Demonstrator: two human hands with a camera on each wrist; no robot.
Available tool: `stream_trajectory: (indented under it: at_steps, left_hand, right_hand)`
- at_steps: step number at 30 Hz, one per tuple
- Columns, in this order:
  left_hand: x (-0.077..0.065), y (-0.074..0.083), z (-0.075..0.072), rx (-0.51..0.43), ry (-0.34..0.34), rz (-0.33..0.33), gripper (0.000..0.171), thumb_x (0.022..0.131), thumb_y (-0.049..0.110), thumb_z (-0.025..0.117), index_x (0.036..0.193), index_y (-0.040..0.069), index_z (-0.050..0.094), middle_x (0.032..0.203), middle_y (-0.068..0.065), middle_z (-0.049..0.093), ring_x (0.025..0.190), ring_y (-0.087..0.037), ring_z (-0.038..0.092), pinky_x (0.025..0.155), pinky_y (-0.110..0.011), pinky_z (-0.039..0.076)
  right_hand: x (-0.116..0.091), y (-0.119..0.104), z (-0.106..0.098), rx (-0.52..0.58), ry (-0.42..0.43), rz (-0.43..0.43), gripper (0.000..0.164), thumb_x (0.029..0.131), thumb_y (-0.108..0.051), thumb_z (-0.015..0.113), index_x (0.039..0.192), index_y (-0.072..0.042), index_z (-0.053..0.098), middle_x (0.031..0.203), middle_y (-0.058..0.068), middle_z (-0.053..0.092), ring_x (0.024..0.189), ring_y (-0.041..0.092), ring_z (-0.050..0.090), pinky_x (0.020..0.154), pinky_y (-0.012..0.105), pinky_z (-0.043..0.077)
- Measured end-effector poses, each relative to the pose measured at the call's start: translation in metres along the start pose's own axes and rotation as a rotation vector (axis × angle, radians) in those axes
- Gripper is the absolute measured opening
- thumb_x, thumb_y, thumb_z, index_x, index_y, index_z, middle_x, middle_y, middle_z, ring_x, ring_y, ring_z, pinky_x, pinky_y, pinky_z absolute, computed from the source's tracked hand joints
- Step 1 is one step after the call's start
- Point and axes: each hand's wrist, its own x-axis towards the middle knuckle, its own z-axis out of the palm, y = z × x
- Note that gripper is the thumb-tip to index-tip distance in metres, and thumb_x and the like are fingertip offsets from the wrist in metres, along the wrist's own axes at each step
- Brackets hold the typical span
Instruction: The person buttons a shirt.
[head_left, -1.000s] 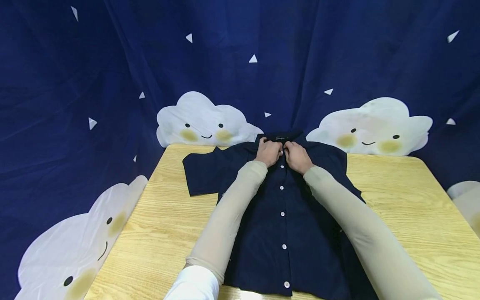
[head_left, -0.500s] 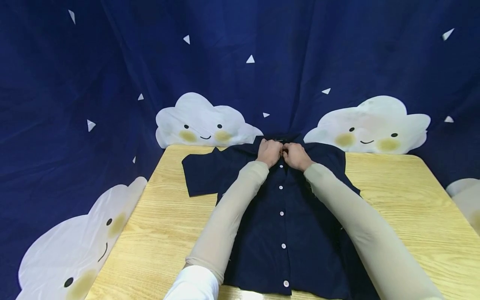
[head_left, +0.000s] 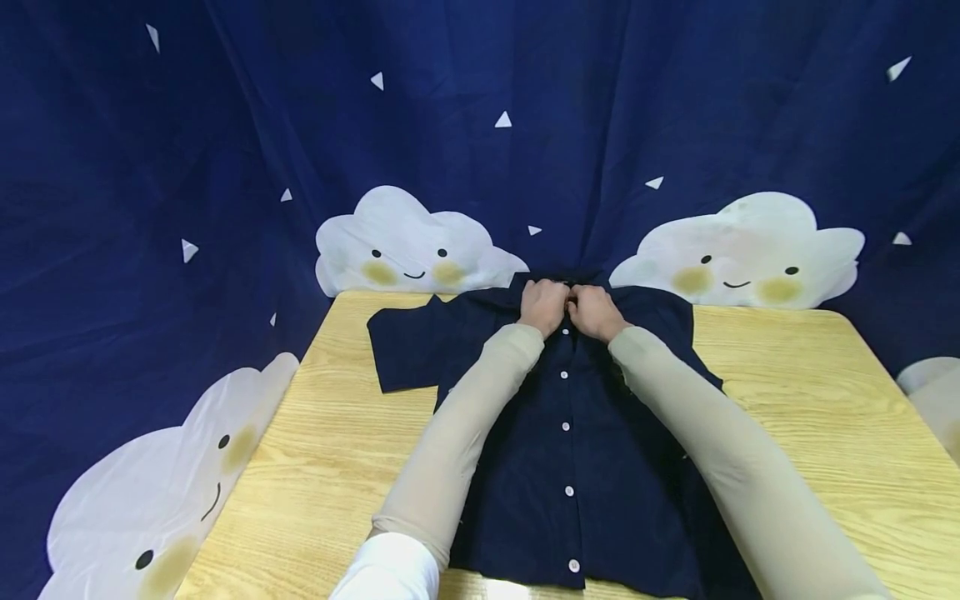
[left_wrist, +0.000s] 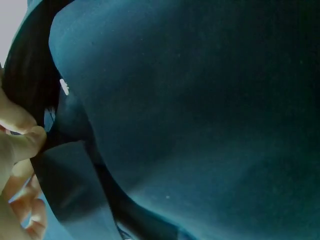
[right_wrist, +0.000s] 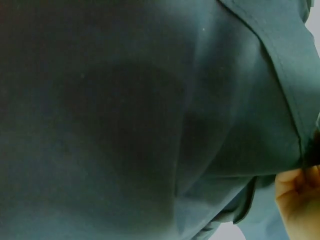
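A dark navy short-sleeved shirt (head_left: 517, 467) lies front up, its collar at the far side and a row of white buttons down its middle. Just below the collar, my left hand (head_left: 543, 306) pinches the shirt's front edge; in the left wrist view, thumb and finger (left_wrist: 22, 142) close on the dark fabric near a white button (left_wrist: 64, 87). Right beside it, my right hand (head_left: 595, 313) grips the opposite front edge, its curled fingers (right_wrist: 295, 185) at the cloth in the right wrist view. Both hands hide the top button area.
The shirt is spread on a light wooden table (head_left: 315, 467). Behind it hangs a dark blue curtain (head_left: 450, 100) with white cloud shapes (head_left: 412, 242). Beige sleeves (head_left: 442, 450) on both forearms cross over the shirt's body.
My left hand has shifted slightly right, closer to the right hand, and turned so its back covers the top button. The collar opening with its label has become mostly covered.
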Motion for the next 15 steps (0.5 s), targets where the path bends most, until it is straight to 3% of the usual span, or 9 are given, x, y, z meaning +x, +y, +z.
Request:
stream_trajectory:
  at_steps: [9,15]
  left_hand:
    - [-0.0008,-0.0032,0.0010,-0.112,-0.004,0.078,0.015,0.092,0.016,0.061,0.081,0.020,0.070,0.087,0.006,0.064,0.078,-0.013,0.061,0.068,-0.029,0.050]
    - [0.0014,-0.0053,0.0019,-0.157,-0.014,0.102,0.014,0.091,0.019,0.063,0.078,0.021,0.068,0.081,0.006,0.066,0.075,-0.013,0.061,0.066,-0.029,0.050]
  right_hand:
    - [0.0014,0.0015,-0.0065,-0.022,-0.083,-0.031,0.015,0.093,-0.008,0.046,0.086,0.001,0.056,0.086,0.018,0.056,0.079,0.033,0.055,0.072,0.043,0.044]
    - [0.0005,0.0032,-0.0068,0.037,-0.080,-0.017,0.016,0.093,-0.007,0.048,0.088,0.004,0.058,0.091,0.021,0.056,0.088,0.036,0.055,0.081,0.046,0.042]
